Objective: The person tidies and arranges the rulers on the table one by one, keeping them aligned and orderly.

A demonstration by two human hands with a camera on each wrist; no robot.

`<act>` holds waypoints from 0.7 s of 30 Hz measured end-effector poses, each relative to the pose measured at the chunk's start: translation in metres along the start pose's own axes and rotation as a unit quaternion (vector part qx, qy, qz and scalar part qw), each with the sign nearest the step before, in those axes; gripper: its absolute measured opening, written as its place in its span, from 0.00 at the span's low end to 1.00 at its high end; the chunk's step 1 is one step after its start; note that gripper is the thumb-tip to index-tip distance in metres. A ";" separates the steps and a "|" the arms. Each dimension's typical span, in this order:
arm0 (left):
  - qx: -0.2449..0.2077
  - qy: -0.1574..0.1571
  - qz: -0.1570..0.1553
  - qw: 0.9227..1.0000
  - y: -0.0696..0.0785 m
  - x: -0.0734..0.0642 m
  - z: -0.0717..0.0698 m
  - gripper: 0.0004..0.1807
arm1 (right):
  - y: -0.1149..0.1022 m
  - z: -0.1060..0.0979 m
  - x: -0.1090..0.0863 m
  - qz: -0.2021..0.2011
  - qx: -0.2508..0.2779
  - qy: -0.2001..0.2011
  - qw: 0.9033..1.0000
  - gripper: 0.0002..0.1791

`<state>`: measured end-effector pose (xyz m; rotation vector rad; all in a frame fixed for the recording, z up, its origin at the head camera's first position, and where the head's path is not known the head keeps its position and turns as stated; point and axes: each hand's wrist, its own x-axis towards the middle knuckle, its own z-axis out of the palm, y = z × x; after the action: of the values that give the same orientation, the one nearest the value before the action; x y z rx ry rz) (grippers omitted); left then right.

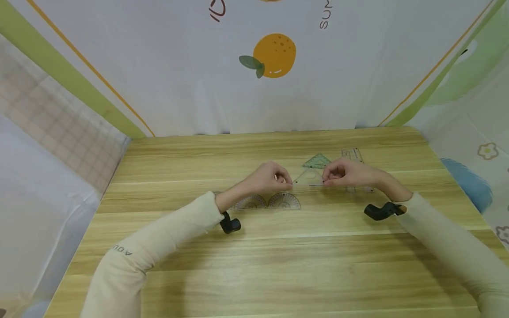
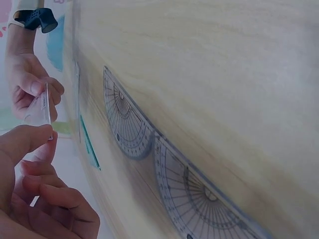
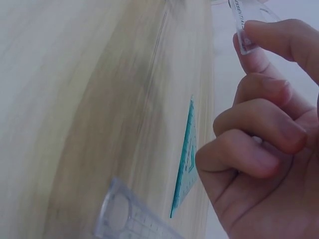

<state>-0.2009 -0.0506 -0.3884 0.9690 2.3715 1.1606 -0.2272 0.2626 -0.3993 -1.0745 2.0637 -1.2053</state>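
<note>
A clear triangular set square (image 1: 310, 178) is held up over the table between my two hands. My left hand (image 1: 270, 178) pinches its left corner between thumb and forefinger, the other fingers loosely bent. The opposite corner is pinched by my right hand (image 1: 345, 172), whose thumb and fingertip show on the plastic (image 3: 241, 32) in the right wrist view. Behind it lies a green set square (image 1: 317, 161). Clear protractors (image 1: 284, 201) lie in a row in front of the left hand, partly hidden by that forearm. A clear ruler-like piece (image 1: 353, 153) is partly covered by the right hand.
The wood-grain table (image 1: 278, 265) carries all these pieces. Behind it hangs a white cloth (image 1: 338, 88) with a printed orange. Dark wrist-mounted devices stick out below the left sleeve (image 1: 159, 238) and the right sleeve (image 1: 441, 240).
</note>
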 end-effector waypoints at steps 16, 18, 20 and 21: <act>-0.019 -0.019 -0.020 0.999 0.012 0.004 0.011 0.04 | 0.002 -0.002 -0.012 -0.039 -0.032 -0.016 0.999 0.03; -0.025 -0.024 -0.016 0.999 0.012 0.005 0.013 0.04 | 0.002 -0.001 -0.014 -0.038 -0.037 -0.018 0.998 0.03; -0.029 -0.027 -0.011 0.999 0.012 0.006 0.014 0.04 | 0.002 -0.001 -0.015 -0.041 -0.039 -0.021 0.998 0.04; -0.030 -0.028 -0.010 0.999 0.012 0.006 0.015 0.04 | 0.002 0.000 -0.015 -0.041 -0.039 -0.022 0.998 0.04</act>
<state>-0.1918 -0.0326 -0.3884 0.9439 2.2829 1.1747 -0.2198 0.2764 -0.4004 -1.2218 2.0647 -1.1380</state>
